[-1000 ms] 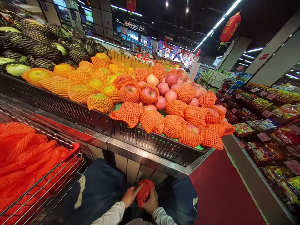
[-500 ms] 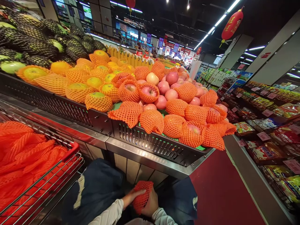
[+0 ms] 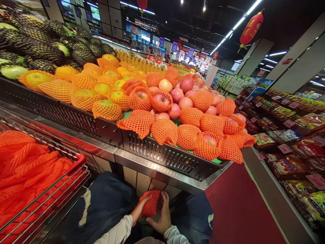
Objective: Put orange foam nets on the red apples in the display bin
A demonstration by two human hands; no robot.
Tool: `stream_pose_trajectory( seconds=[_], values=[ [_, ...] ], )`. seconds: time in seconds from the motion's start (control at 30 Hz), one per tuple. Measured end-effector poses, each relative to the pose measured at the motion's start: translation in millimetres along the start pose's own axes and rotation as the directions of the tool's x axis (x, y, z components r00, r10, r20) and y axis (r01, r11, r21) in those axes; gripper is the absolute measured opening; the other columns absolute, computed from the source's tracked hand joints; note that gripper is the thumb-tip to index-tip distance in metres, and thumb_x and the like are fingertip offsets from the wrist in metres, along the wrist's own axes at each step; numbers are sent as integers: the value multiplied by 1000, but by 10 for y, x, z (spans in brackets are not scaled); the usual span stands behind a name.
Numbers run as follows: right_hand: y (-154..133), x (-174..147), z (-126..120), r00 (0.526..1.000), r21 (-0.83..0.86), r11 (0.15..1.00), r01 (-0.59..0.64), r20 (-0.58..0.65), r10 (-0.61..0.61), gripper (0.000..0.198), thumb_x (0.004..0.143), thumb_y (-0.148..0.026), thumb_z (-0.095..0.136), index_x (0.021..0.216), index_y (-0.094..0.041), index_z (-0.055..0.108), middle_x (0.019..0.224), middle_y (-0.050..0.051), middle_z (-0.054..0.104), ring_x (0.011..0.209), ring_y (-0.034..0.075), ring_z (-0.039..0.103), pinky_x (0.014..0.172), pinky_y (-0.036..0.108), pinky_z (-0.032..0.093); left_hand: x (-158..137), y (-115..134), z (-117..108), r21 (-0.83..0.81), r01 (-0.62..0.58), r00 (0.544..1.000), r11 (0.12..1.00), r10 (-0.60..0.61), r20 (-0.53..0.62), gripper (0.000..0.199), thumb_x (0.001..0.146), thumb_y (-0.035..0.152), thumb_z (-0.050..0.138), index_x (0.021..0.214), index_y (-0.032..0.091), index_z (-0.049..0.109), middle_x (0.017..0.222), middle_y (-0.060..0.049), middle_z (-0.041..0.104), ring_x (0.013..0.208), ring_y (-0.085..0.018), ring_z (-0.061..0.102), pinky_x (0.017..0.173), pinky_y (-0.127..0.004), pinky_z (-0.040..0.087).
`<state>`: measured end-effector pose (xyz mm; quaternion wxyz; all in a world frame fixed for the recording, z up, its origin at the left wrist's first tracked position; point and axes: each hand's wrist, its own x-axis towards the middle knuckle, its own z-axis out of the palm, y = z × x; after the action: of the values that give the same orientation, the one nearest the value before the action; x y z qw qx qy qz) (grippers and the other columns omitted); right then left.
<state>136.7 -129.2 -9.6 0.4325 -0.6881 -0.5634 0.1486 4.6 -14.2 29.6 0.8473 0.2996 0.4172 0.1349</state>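
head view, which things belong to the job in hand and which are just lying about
Job in hand:
red foam net, held by the left hand
right hand, open beside it
likely piled nets, netted apples

Just about:
packaged goods
red lantern
ceiling light strip

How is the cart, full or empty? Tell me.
Full, as far as visible: red nets lie heaped high inside the cart.

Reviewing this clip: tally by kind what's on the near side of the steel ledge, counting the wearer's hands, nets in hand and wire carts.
Hands: 2 (left hand, right hand)
Net in hand: 1
Wire cart: 1
Total: 4
Heaped nets in the cart overlap too much to count.
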Motion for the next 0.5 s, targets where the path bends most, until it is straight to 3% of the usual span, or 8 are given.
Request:
stream_pose_trajectory(
  seconds=[0.07,0.17,0.27,0.4,0.5],
  values=[
    [22,-9,61,998,-39,999,-37,48,39,139,47,-60,91,155,-21,13,157,26,20,144,47,34,113,61,40,-94,34,77,44,-11,1000,999,10,26,80,62,65,76,125,16,67,122,-15,73,126,-35,62,110,-45,47],
    [31,-11,100,992,-58,996,-73,102,79,143,33,-59,95,152,-21,26,156,25,16,143,49,35,114,61,39,-207,80,166,119,-28,998,993,21,66,72,57,63,80,115,22,72,122,-10,74,127,-34,61,115,-45,42],
    [12,1,88,983,-48,994,-100,151,106,131,32,-58,95,145,-22,41,155,23,20,142,48,37,114,61,38,-221,88,180,113,-44,995,993,34,89,69,56,66,79,107,20,75,122,-11,74,127,-35,60,118,-44,39],
    [-2,16,84,976,-4,995,-97,197,96,126,33,-52,96,143,-21,44,147,22,35,137,45,44,115,61,37,-82,-12,116,88,-49,998,995,45,39,90,51,82,71,109,12,72,129,-19,68,131,-37,56,120,-44,35],
    [0,26,86,964,67,990,-122,245,102,127,31,-45,98,143,-20,44,142,20,44,134,42,48,115,57,39,65,-133,75,54,-16,998,998,13,67,99,47,87,67,112,12,69,124,-19,70,131,-39,55,119,-45,36]
  ],
)
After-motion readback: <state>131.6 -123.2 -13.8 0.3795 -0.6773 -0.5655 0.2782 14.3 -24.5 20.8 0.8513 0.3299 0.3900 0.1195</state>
